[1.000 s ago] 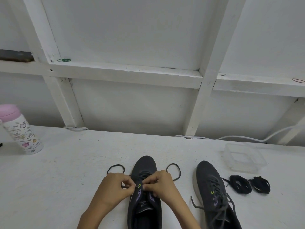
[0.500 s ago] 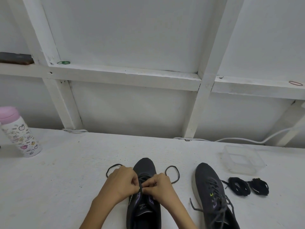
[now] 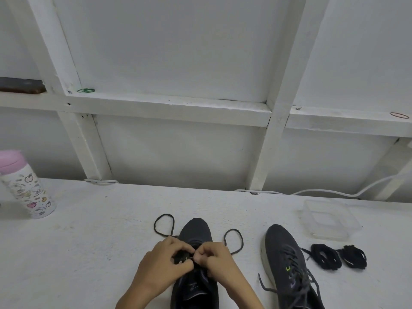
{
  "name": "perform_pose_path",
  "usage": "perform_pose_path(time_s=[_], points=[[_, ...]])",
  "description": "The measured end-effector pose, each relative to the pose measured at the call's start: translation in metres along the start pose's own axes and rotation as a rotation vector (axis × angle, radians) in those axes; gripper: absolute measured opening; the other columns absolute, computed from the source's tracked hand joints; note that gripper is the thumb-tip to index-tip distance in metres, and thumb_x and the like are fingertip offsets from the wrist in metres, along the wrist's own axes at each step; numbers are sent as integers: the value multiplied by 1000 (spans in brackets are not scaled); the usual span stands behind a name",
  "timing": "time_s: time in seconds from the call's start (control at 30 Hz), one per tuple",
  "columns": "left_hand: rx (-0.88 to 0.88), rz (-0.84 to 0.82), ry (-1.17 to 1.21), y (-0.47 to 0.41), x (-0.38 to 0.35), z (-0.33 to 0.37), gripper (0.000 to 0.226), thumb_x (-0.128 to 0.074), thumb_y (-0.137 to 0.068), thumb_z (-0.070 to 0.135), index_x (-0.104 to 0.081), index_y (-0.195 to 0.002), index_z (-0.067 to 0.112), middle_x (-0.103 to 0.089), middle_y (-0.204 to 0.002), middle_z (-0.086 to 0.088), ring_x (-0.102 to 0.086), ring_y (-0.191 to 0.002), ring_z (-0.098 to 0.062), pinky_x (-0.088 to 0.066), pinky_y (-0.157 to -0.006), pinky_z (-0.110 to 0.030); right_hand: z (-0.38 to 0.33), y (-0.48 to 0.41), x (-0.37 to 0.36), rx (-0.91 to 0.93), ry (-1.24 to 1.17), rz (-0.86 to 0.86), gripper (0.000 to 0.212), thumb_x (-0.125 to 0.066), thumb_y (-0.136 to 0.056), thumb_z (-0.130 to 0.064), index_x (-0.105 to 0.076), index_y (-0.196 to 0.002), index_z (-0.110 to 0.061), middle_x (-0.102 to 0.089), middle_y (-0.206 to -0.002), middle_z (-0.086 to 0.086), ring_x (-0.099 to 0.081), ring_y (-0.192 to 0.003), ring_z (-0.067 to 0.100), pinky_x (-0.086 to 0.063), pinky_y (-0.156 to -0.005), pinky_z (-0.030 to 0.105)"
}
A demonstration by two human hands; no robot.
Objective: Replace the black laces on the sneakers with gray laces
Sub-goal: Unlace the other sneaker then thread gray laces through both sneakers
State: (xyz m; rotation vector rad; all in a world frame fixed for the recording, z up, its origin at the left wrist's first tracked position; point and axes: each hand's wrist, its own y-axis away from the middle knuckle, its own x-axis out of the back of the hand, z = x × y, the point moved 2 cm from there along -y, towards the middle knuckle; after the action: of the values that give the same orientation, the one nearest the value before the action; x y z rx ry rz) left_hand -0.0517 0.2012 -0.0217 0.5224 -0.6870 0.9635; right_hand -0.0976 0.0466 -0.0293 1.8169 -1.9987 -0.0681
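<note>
A dark sneaker [image 3: 196,230] lies toe-away in front of me. My left hand [image 3: 165,264] and my right hand [image 3: 218,262] meet over its eyelets, fingers curled and pinching its lace at the middle. The lace's two ends loop out onto the table, one at the left [image 3: 163,225] and one at the right [image 3: 234,240]. A second dark sneaker [image 3: 287,264] with gray laces threaded stands to the right. Two bundles of black laces [image 3: 338,256] lie beside it.
A clear plastic container [image 3: 330,218] sits at the back right of the white table [image 3: 89,241]. A pink-lidded patterned bottle [image 3: 24,186] stands at the far left. A white cable [image 3: 334,192] runs along the wall's base.
Both hands have shifted slightly toward the toe and closed together on the lace. The left lace loop now stands taller and further out on the table.
</note>
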Motion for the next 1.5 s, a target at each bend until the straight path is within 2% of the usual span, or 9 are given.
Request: perform_pose_path(time_s=[0.17,0.33,0.5,0.87,0.97,1.07,1.23,1.37,1.5], points=[[-3,11,6,-2,-1,-3,25,-51,-63,61,-63,-82,51,-51,-104,30,-49,-101,6,-39,-86,-20,8,2,11,-96,-452,-37,22,-53,-93,3,-60,-75,-7,-44,-50,-2,-32,-43,9,-20,-45,20],[-104,190,74,-4,-14,-6,8,-59,-71,58,-61,-71,50,-55,-95,23,-53,-98,1,-42,-81,-17,6,8,13,2,-606,-42,4,-67,-85,2,-69,-88,2,-55,-61,9,-49,-49,15,-41,-50,22],[-136,224,258,-2,-22,-6,19,-72,-85,17,-68,-80,35,-62,-94,20,-58,-94,-5,-40,-75,-10,3,9,27,147,-487,39,22,-79,-70,1,-72,-91,3,-71,-81,15,-67,-71,23,-55,-69,28],[-107,279,351,3,-27,-2,31,-70,-86,24,-65,-86,54,-66,-84,23,-60,-87,-1,-44,-68,-11,-4,6,4,189,-319,63,17,-68,-85,1,-77,-94,-11,-66,-71,-1,-56,-60,10,-42,-51,20],[-80,331,460,4,-27,0,29,-74,-83,9,-72,-84,38,-70,-83,21,-64,-83,-2,-46,-71,-10,-7,6,1,189,-316,120,14,-69,-85,-1,-78,-85,-12,-70,-71,1,-56,-57,9,-42,-51,20],[-117,366,685,1,-19,3,39,-69,-79,-10,-68,-106,19,-73,-102,10,-68,-96,-8,-52,-85,-17,-10,8,-1,248,-230,209,21,-70,-83,-1,-79,-80,-20,-71,-72,-5,-61,-63,3,-45,-60,16],[-153,8,913,-4,-23,15,54,-61,-71,-5,-60,-122,11,-69,-117,-4,-65,-112,-14,-50,-90,-19,-5,3,-2,292,-24,281,29,-73,-81,-8,-75,-72,-35,-57,-71,-20,-56,-71,0,-41,-66,15],[-186,-13,839,-7,-31,11,50,-65,-81,-15,-59,-122,13,-69,-117,-1,-65,-112,-14,-50,-91,-20,-5,4,1,311,56,344,23,-75,-80,-12,-76,-72,-34,-54,-95,-15,-54,-86,-3,-42,-69,11],[-200,26,806,-11,-35,10,28,-73,-77,10,-69,-102,22,-72,-99,-6,-69,-98,-18,-52,-85,-24,-17,5,2,377,134,274,40,-75,-77,-11,-68,-59,-47,-49,-108,-27,-49,-98,-3,-41,-78,11]])
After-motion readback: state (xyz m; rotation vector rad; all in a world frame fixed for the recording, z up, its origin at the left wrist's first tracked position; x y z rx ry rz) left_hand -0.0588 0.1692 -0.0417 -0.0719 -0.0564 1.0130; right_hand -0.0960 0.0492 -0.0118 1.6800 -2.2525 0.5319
